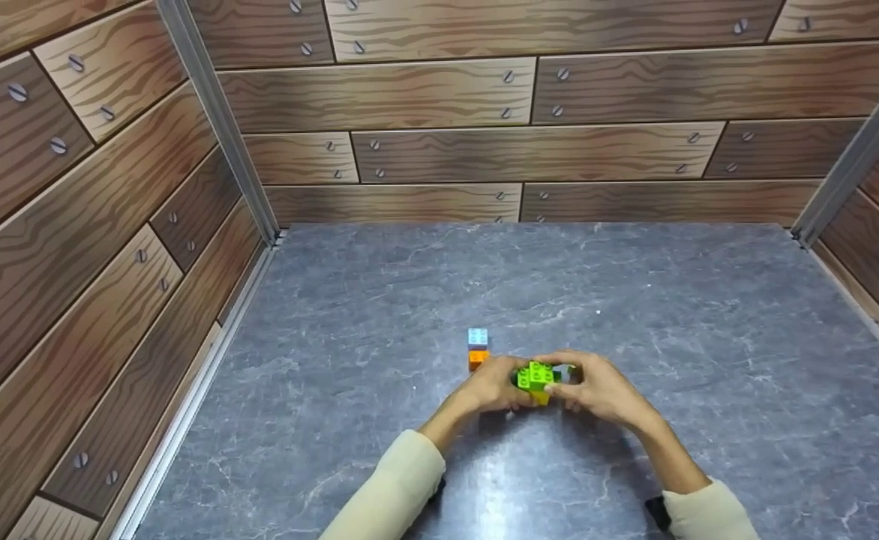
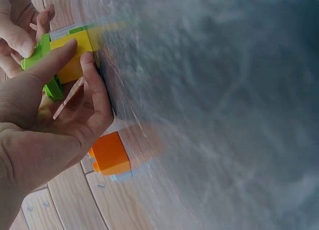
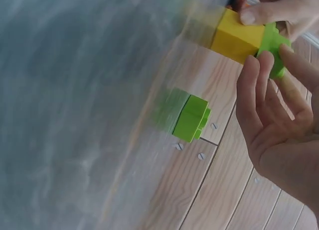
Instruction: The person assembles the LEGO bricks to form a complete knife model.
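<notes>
A bright green brick (image 1: pixel 535 375) sits on top of a yellow brick (image 1: pixel 539 398), between both hands low in the middle of the head view. My left hand (image 1: pixel 493 386) pinches the yellow brick with thumb and fingers, as the left wrist view shows. From the other side, my right hand (image 1: pixel 595 386) holds the green brick, its fingertips on the brick's sides. In the right wrist view the yellow brick (image 3: pixel 239 36) stands on the table surface under the green one (image 3: pixel 273 48). Fingers partly hide both bricks.
Just beyond my left hand stand an orange brick (image 1: pixel 478 360) and a light blue brick (image 1: pixel 478 337). Another green brick (image 3: pixel 191 119) stands apart near my right hand. Wood-patterned walls (image 1: pixel 439 97) border the grey marbled table (image 1: pixel 334 315).
</notes>
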`<state>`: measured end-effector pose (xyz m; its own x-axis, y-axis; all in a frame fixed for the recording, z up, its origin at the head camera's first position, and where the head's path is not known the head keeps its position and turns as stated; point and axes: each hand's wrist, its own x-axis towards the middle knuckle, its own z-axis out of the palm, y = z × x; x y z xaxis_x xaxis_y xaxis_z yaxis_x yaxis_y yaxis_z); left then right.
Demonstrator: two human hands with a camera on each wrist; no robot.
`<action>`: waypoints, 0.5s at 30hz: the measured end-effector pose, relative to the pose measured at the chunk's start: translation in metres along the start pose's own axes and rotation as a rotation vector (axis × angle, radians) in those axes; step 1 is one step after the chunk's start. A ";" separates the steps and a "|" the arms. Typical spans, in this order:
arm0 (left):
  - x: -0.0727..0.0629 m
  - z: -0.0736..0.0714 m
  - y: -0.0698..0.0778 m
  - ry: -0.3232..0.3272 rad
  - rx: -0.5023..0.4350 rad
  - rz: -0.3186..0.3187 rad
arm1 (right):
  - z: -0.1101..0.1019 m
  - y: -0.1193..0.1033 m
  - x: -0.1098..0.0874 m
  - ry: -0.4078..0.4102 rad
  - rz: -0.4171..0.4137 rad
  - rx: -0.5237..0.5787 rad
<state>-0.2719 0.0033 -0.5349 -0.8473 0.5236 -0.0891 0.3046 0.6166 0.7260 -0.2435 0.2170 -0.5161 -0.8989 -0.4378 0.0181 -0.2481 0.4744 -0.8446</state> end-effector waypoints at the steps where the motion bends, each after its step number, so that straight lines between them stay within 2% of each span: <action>1: 0.000 0.001 0.000 -0.004 -0.009 -0.005 | -0.001 0.001 -0.001 -0.011 0.002 0.031; 8: 0.001 0.001 0.000 -0.008 -0.045 -0.031 | -0.012 0.006 -0.003 -0.008 -0.034 0.224; 15: 0.000 0.001 -0.001 0.003 -0.016 -0.020 | -0.025 0.007 -0.006 0.057 0.027 0.306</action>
<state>-0.2715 0.0032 -0.5359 -0.8545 0.5093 -0.1023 0.2802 0.6177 0.7348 -0.2493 0.2422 -0.5087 -0.9247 -0.3803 0.0160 -0.1110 0.2293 -0.9670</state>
